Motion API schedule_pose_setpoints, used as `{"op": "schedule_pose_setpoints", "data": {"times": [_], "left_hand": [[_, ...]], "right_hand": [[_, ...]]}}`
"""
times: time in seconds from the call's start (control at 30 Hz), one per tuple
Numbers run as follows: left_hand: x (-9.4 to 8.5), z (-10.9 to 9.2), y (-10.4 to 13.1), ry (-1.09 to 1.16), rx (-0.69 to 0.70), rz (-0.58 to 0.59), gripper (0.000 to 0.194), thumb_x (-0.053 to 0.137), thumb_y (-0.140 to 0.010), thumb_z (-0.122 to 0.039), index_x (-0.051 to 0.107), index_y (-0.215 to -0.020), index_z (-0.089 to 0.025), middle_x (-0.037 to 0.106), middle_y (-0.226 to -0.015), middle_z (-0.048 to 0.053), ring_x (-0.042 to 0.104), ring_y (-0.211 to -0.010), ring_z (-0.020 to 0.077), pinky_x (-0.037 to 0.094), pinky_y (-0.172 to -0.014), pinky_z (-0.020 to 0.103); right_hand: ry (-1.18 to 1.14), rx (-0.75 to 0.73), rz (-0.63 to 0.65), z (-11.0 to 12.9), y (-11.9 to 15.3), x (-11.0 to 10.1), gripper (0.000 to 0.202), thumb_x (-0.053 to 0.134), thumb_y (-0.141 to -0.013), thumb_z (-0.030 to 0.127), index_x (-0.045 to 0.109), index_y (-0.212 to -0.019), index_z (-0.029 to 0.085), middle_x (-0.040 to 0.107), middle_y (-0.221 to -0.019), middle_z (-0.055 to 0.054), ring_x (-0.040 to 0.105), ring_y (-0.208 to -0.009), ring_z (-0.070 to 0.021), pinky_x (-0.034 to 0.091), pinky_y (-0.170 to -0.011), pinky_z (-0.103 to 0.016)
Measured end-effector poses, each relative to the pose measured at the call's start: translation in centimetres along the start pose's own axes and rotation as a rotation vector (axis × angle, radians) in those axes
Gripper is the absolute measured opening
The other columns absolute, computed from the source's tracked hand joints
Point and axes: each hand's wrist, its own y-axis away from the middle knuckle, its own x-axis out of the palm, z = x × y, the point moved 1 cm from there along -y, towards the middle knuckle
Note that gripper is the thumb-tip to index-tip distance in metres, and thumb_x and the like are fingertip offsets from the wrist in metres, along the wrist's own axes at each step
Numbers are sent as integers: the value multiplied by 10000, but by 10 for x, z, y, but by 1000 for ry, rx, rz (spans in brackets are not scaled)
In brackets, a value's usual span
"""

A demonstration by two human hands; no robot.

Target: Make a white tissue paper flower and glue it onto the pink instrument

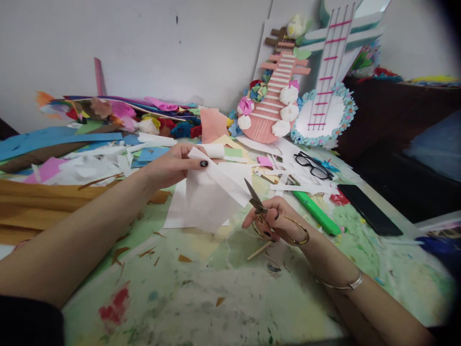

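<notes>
My left hand [183, 166] pinches the upper corner of a folded sheet of white paper [212, 197], which hangs down over the table. Its folded flap slants toward the lower right. In my right hand [283, 218] are small scissors [258, 204] with gold-coloured handles, fingers through the loops. The blades point up and to the left, close to the paper's right edge; whether they touch it I cannot tell. Another white sheet [175, 214] lies flat on the table beneath the held paper.
A green box cutter [317, 214], glasses [313, 166] and a black phone [369, 209] lie to the right. Two paper instruments [268, 103] lean on the wall. Brown crepe paper [39, 206] and white scraps [93, 166] cover the left. Paint-stained table [180, 298] in front.
</notes>
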Motion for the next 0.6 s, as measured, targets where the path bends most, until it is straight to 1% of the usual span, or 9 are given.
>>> {"op": "schedule_pose_setpoints", "data": {"times": [0.2, 0.33, 0.47, 0.6], "left_hand": [[-1, -1, 0, -2, -2, -2, 160, 832, -637, -228, 708, -680, -138, 592, -562, -11, 543, -506, 68, 456, -548, 163], [-3, -1, 0, -24, 0, -6, 180, 832, -630, -252, 698, -686, -146, 616, -578, -3, 577, -532, 91, 467, -552, 177], [-4, -1, 0, -33, 5, -22, 192, 837, -621, -244, 688, -688, -144, 621, -575, -5, 574, -521, 86, 471, -539, 173], [-5, -2, 1, -38, 11, -34, 201, 845, -611, -242, 685, -674, -138, 626, -570, -3, 573, -507, 82, 453, -496, 155]], "right_hand": [[-31, 23, -12, 2, -1, 1, 593, 599, -788, 648, 724, -867, 74, 404, -478, 62, 318, -352, -48, 230, -326, -207], [-67, 14, -1, -4, 0, -1, 539, 610, -805, 609, 726, -879, 87, 401, -482, 67, 321, -352, -45, 237, -334, -204], [-80, -2, 17, -11, -1, -4, 510, 600, -828, 583, 728, -898, 95, 404, -478, 67, 332, -361, -50, 235, -336, -200], [-83, -2, 15, -10, 0, -3, 506, 613, -823, 578, 723, -890, 90, 392, -467, 72, 331, -357, -48, 233, -338, -192]]}}
